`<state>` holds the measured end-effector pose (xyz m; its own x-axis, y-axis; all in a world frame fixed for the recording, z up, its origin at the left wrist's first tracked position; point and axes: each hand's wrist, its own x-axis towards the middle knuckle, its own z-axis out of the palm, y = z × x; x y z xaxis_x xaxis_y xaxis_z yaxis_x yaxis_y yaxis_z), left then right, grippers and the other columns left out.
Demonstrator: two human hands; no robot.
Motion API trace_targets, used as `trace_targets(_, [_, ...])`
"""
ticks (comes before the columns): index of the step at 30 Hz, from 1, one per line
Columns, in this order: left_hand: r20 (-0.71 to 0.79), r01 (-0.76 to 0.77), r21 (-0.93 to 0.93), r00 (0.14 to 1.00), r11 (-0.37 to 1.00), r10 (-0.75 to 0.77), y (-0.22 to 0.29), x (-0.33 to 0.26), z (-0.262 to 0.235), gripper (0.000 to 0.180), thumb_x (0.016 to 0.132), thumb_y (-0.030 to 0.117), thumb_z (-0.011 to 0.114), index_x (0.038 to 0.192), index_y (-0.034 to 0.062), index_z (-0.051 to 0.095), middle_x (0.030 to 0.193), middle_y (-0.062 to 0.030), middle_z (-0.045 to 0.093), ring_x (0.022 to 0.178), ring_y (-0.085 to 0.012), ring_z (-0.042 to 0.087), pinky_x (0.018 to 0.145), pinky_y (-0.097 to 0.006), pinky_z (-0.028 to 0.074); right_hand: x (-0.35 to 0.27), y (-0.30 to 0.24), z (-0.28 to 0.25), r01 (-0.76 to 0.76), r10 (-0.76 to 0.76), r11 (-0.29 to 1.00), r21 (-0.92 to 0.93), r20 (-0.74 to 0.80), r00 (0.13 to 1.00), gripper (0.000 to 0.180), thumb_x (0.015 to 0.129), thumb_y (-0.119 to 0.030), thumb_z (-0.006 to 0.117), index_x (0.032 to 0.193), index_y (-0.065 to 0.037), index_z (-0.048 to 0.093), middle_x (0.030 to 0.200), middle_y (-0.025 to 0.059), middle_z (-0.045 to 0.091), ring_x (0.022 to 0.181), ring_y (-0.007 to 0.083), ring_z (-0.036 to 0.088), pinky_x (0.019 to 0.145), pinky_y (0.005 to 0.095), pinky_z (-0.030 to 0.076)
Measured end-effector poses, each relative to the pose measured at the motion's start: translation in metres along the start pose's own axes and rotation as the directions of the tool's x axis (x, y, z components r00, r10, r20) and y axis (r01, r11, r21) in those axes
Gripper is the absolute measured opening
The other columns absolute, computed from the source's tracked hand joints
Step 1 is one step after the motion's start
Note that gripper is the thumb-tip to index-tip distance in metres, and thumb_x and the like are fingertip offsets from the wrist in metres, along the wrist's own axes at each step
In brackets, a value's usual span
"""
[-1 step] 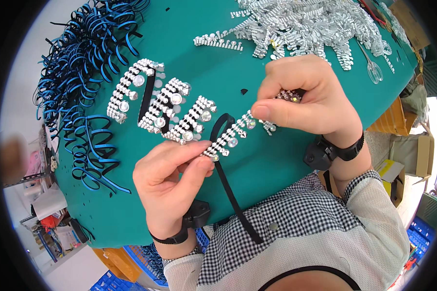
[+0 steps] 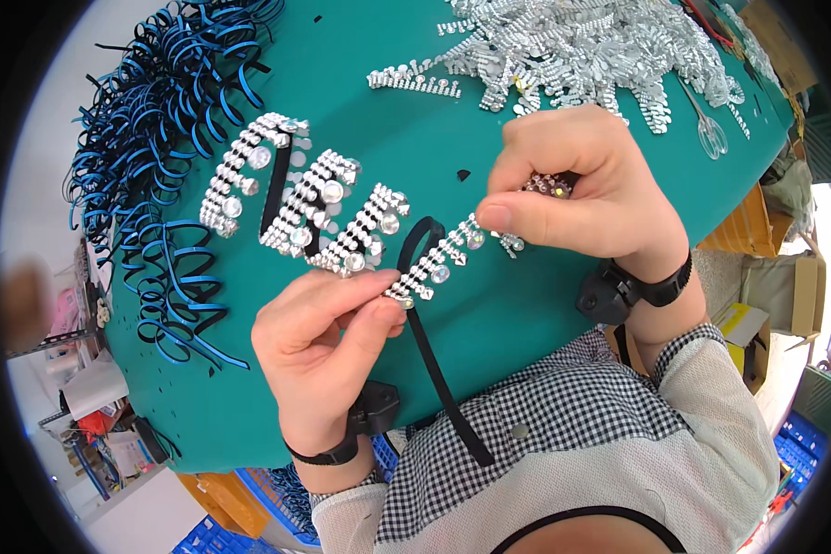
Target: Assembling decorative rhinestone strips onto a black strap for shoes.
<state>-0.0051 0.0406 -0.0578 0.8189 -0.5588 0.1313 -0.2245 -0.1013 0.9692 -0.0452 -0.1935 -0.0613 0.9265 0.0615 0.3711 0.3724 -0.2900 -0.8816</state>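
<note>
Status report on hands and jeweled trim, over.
Left hand and right hand: both gripping jeweled trim. Trim: spanning between them. Close by: black band looping behind it, silver pile beyond right hand.

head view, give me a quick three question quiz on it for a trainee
1. True or false: only one hand holds the beaded strip.
2. Where do the blue-and-black coils lie in the picture? A: lower right. B: upper left. C: centre.
3. Fill in: the table surface is ____.

Key: 1 false, the left hand and right hand both hold it; 2 B; 3 green.
</note>
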Motion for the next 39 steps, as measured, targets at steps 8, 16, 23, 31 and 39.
trace_targets(8, [-0.085, 0.014, -0.013, 0.996, 1.0, -0.015, -0.002, -0.001, 0.003, 0.017, 0.069, -0.008, 0.066, 0.086, -0.0047, 0.066, 0.069, -0.0084, 0.059, 0.058, -0.0135, 0.06, 0.052, -0.021, 0.046, 0.0, 0.001, 0.0, 0.048, -0.047, 0.999, -0.002, 0.031, 0.998, 0.015, 0.074, -0.013, 0.068, 0.067, -0.001, 0.062, 0.059, 0.0041, 0.057, 0.05, 0.0097, 0.051, 0.044, 0.024, 0.037])
trace_targets(16, [-0.086, -0.026, 0.05, 0.996, 0.998, 0.03, 0.0, -0.004, 0.002, 0.017, 0.067, -0.008, 0.068, 0.084, -0.0039, 0.066, 0.069, -0.0085, 0.06, 0.057, -0.0139, 0.06, 0.051, -0.02, 0.046, 0.001, 0.004, 0.002, -0.041, 0.038, 0.996, 0.074, 0.039, 0.999, 0.019, 0.073, -0.017, 0.067, 0.065, -0.001, 0.062, 0.055, 0.004, 0.055, 0.05, 0.0094, 0.052, 0.045, 0.0243, 0.038])
trace_targets(23, [0.055, -0.066, 0.062, 0.996, 0.996, 0.063, -0.004, -0.008, -0.008, 0.014, 0.073, 0.0, 0.068, 0.085, -0.0041, 0.061, 0.078, -0.0115, 0.058, 0.062, -0.0186, 0.061, 0.053, -0.026, 0.052, 0.0, 0.01, 0.004, 0.011, -0.016, 0.995, 0.103, 0.043, 0.999, 0.011, 0.073, -0.01, 0.069, 0.068, -0.003, 0.062, 0.055, 0.0018, 0.054, 0.047, 0.0086, 0.049, 0.043, 0.0233, 0.033])
trace_targets(31, [0.062, -0.136, -0.014, 0.989, 0.991, 0.137, -0.009, -0.004, -0.006, 0.017, 0.07, 0.004, 0.072, 0.082, -0.0043, 0.063, 0.072, -0.0124, 0.061, 0.057, -0.0168, 0.06, 0.05, -0.024, 0.049, -0.001, 0.014, 0.008, -0.026, 0.012, 0.986, 0.162, 0.091, 0.996, 0.012, 0.072, -0.012, 0.07, 0.07, -0.002, 0.063, 0.058, 0.003, 0.055, 0.051, 0.0107, 0.048, 0.046, 0.0249, 0.034])
trace_targets(39, [0.088, -0.189, -0.106, 0.976, 0.976, 0.198, -0.014, 0.002, -0.009, 0.013, 0.069, 0.002, 0.072, 0.079, -0.0036, 0.065, 0.069, -0.0149, 0.064, 0.057, -0.0178, 0.062, 0.052, -0.024, 0.049, -0.001, 0.008, 0.006, -0.154, 0.124, 0.968, 0.197, 0.156, 0.98, 0.015, 0.074, -0.015, 0.07, 0.077, -0.001, 0.064, 0.061, 0.0013, 0.057, 0.054, 0.0063, 0.049, 0.048, 0.0214, 0.036])
